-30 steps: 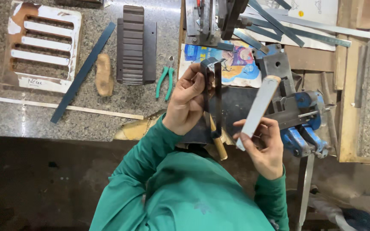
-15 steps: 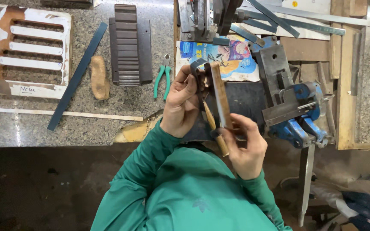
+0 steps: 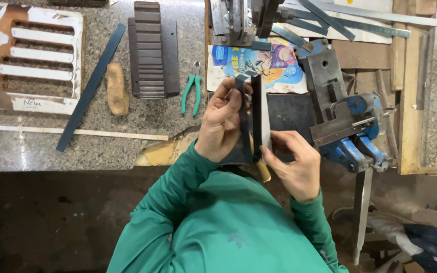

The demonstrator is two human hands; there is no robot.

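Left hand (image 3: 222, 121): fingers closed around a bent dark metal strip (image 3: 244, 114), folded into a narrow U with the bend at the far end, held upright over the near edge of the counter (image 3: 127, 146). Right hand (image 3: 293, 164): fingers pinched on the lower part of a pale flat bar (image 3: 264, 114), which stands edge-on and lies right against the strip's right leg; whether it sits inside the fold or just beside it cannot be told. Both hands are close together, above a dark plate (image 3: 287, 114) on the counter. Sleeves green. Directly beyond the strip: a colourful printed sheet (image 3: 274, 60) under a grey metal fixture (image 3: 238, 23). To the right: a blue bench vise (image 3: 355, 136) with a grey steel block (image 3: 324, 81) beside it, and long flat metal strips (image 3: 350, 20) crossed at the far right corner. To the left of the hands: green-handled pliers (image 3: 192, 93), a dark ribbed block (image 3: 150, 50), a small tan wooden piece (image 3: 117, 88), a long dark flat bar (image 3: 91, 88) lying diagonally, a thin pale strip (image 3: 77, 132), and a white slotted board (image 3: 36, 58) at far left. A wooden handle (image 3: 263, 172) shows below the hands, partly hidden.
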